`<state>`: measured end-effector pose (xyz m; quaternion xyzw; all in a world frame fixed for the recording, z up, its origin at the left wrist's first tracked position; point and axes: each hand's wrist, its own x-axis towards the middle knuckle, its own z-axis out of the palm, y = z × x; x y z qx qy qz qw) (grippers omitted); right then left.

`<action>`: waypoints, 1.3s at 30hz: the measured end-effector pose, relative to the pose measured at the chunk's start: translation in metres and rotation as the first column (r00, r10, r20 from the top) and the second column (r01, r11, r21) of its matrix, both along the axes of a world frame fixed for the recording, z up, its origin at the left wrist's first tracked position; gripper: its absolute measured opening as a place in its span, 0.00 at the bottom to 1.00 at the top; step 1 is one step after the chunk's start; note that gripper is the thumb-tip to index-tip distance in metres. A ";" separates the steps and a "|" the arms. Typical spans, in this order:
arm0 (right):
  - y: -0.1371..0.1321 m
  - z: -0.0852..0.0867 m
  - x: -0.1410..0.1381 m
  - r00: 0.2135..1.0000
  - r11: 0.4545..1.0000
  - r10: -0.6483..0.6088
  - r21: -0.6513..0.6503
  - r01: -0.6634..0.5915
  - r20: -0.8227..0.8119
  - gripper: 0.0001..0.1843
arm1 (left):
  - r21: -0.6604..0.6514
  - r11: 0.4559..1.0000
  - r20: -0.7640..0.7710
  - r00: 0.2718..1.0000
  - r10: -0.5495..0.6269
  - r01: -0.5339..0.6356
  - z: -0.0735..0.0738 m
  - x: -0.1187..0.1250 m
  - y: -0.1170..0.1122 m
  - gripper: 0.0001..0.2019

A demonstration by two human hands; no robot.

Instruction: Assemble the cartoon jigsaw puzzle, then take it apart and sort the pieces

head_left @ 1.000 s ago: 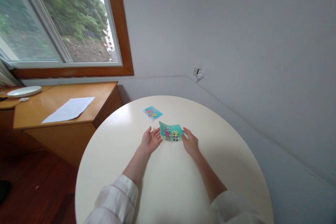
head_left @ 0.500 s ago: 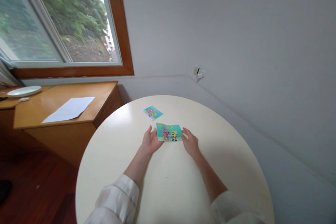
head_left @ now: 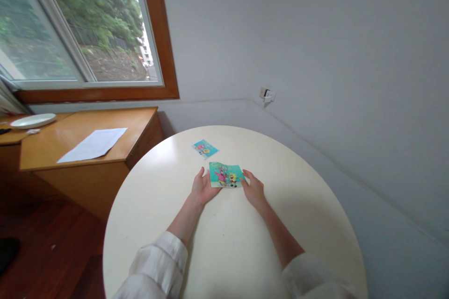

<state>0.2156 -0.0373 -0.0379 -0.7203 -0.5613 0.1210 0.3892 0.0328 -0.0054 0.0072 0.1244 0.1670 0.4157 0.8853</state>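
Observation:
A teal cartoon picture card, showing a pink star figure and a yellow square figure, is held up over the white table and bends slightly along its middle. My right hand pinches its right edge, thumb in front and fingers at the side. Palm up, my left hand lies under the card's left end with the thumb stretched away from it; the fingertips are hidden beneath the card. Beyond the hands a second, similar picture card with a pale border lies flat on the table.
The round white table stands near a grey wall with a socket and plug. At left is a wooden desk bearing a white paper sheet and a white plate. Above it is a window.
The held card tilts a little differently, and my left hand sits slightly further under it. My right hand keeps its grip on the edge. The second card stays put.

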 end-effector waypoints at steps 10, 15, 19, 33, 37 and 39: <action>-0.001 0.000 -0.003 1.000 1.000 0.019 -0.008 -0.019 -0.013 0.19 | -0.007 1.000 0.085 0.996 -0.012 0.013 -0.004 -0.005 0.003 0.22; -0.001 -0.001 -0.007 0.999 1.000 0.029 0.012 -0.029 -0.029 0.19 | -0.006 0.999 0.087 0.996 -0.037 0.037 -0.009 -0.005 0.005 0.21; -0.002 0.000 -0.013 0.998 0.998 0.057 0.026 -0.056 -0.037 0.19 | -0.004 0.999 0.068 0.997 -0.040 0.040 -0.007 -0.003 0.005 0.18; -0.004 0.005 -0.017 0.997 0.997 0.078 -0.001 -0.078 -0.014 0.19 | 0.002 1.000 0.023 1.000 0.002 -0.002 0.000 -0.001 0.002 0.22; -0.004 0.003 -0.017 0.997 0.997 0.082 0.001 -0.082 -0.009 0.19 | 0.008 1.000 0.003 1.000 0.020 -0.020 -0.002 -0.001 0.002 0.24; -0.004 0.002 -0.017 0.997 0.997 0.080 0.010 -0.080 -0.006 0.19 | 0.012 1.000 -0.002 1.000 0.021 -0.021 -0.002 0.000 0.003 0.23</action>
